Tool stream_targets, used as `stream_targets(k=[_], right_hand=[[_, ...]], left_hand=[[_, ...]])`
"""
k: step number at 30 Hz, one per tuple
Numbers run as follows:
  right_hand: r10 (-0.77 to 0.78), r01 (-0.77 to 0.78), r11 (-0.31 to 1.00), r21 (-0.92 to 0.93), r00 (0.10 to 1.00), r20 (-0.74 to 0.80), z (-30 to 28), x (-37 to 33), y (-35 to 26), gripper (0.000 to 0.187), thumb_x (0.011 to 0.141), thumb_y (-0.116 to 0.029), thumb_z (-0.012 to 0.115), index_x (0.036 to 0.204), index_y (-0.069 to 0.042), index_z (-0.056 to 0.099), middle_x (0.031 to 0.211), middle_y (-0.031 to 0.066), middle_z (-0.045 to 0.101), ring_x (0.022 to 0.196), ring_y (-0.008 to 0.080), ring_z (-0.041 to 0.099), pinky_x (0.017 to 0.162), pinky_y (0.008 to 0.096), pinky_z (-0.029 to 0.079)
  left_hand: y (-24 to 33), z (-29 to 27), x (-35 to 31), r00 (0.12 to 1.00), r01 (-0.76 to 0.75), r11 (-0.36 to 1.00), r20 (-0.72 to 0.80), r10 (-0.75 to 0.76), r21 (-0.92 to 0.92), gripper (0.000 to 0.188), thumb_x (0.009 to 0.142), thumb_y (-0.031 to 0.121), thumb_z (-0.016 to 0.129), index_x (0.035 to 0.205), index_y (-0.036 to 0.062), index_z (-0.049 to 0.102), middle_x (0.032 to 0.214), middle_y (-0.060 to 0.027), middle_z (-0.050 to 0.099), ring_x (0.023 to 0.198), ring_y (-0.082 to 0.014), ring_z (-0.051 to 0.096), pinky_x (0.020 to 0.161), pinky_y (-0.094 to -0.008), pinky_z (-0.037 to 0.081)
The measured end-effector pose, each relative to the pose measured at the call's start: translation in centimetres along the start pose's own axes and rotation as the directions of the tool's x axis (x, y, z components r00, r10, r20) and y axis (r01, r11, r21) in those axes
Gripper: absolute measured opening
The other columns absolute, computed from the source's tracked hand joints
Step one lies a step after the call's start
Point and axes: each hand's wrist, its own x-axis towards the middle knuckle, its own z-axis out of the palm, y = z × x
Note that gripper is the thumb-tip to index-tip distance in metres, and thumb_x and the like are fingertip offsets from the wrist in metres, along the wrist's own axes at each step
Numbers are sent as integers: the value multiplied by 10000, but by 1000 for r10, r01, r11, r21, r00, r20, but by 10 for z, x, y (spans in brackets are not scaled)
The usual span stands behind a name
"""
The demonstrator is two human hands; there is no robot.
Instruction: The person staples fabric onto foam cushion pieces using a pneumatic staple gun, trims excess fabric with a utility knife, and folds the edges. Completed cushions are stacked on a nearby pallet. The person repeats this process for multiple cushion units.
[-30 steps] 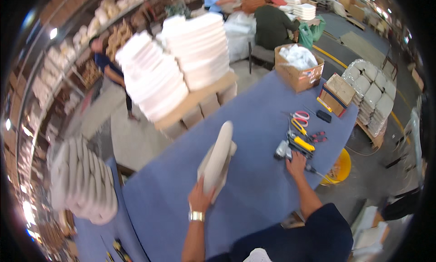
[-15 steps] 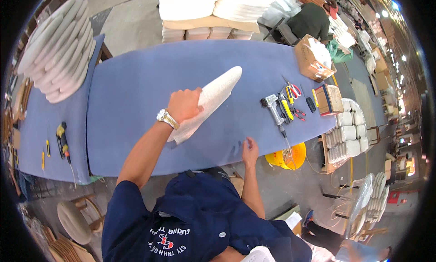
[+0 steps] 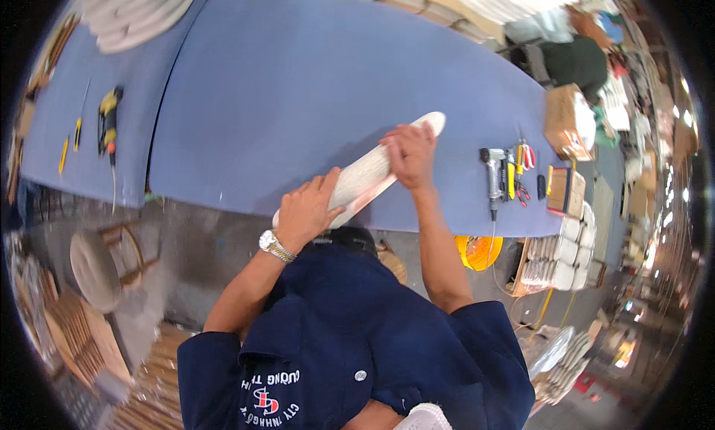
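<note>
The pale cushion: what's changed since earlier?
The right hand let go of the grey tool and now grips the cushion near its right end. The cushion moved toward the near edge of the table. The left hand still holds it; the scissors stay put.

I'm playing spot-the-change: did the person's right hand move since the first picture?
Yes. Judged against the yellow bucket, the right hand moved left, farther from it, and is now on the pale cushion.
</note>
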Motion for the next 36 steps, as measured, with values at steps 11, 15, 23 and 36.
stream_targets(k=[11,15,23,36], right_hand=[[-28,37,994,99,996,-90,22,7,4,331,947,-210,449,851,-126,754,924,30,729,1091,251,650,1178,475,266],[-19,24,996,81,998,-64,14,7,14,354,962,-228,426,846,-110,739,922,48,729,1083,272,655,1189,480,255],[559,-286,522,803,826,-69,-27,30,153,499,1015,-364,384,900,6,699,923,165,714,974,326,669,966,493,492],[591,-32,-266,963,784,189,-4,-10,321,579,1076,-464,359,1363,-18,590,1314,167,633,1211,295,603,1006,449,491]], left_hand=[[-96,89,-90,927,307,692,43,-372,-653,749,762,400,890,1396,116,609,1313,-122,693,1207,-308,669,1001,-413,535],[-93,79,-67,928,274,620,32,-372,-735,665,735,330,913,1307,95,669,1227,-121,730,1152,-328,686,963,-405,546],[-7,-26,35,894,-368,566,-447,-1,-738,737,726,246,926,1374,51,634,1290,-151,706,1175,-260,691,1024,-367,523],[147,-13,158,879,-470,346,-466,101,-812,829,779,257,901,1489,73,513,1358,-156,667,1213,-227,672,1018,-356,526]])
